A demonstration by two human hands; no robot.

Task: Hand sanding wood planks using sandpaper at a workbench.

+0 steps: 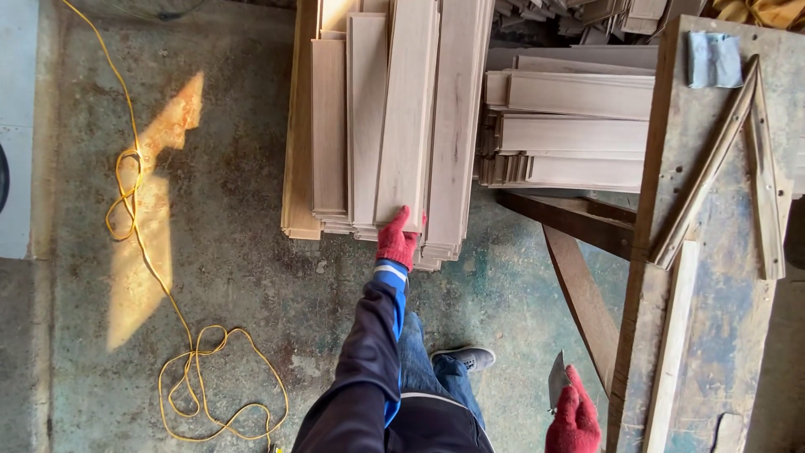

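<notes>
Concrete floor [235,277] carries a yellow cable [134,201] at nine o'clock. Left hand [397,238], red-gloved, clamps its fingers on a pale plank's [408,109] near end atop the stack [369,126] at twelve. Right hand [574,418], at five, grips a metal blade [558,379] beside the workbench [713,335].

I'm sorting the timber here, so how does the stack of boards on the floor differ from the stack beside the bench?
The floor stack runs lengthwise away from the person; the stack by the bench lies crosswise. The gloved left hand grips the near end of a board in the floor stack; no hand touches the other stack. The floor stack's boards look longer. Both are pale, planed wood.
</notes>
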